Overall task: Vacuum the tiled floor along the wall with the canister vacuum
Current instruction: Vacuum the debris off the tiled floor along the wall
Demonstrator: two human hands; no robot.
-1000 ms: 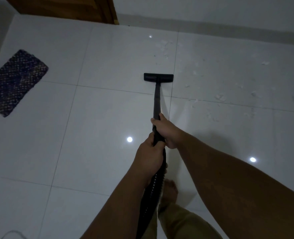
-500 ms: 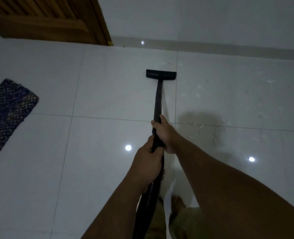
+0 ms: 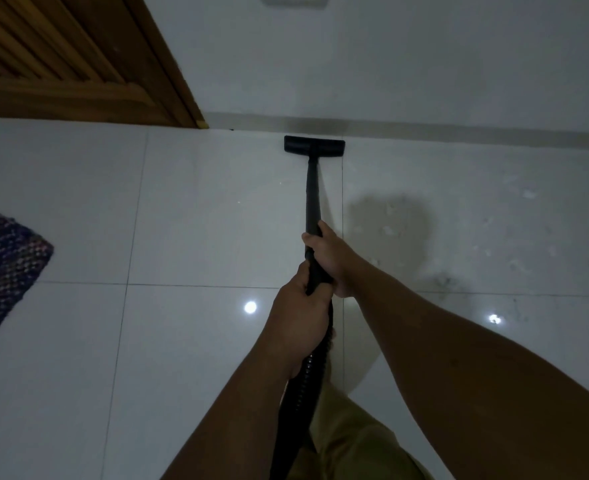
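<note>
Floor nozzle [image 3: 314, 146] now pushed up to baseboard [image 3: 459, 133]; both hands' fingers [image 3: 312, 241] wrapped round wand [image 3: 312, 199]; debris [image 3: 528, 194] remains right.

The vacuum shows only as wand, head and hose (the canister itself is out of view). The black head [image 3: 314, 146] lies flat on the white glossy tiled floor [image 3: 199, 209], its long side parallel to the wall [image 3: 390, 64] and just beside the grey skirting [image 3: 459, 133]. The straight black wand [image 3: 312, 199] runs back from the head's middle, close along a grout line. The ribbed black hose [image 3: 300, 386] continues down from it. Pale specks of debris [image 3: 528, 195] lie scattered on the tiles to the right.
</note>
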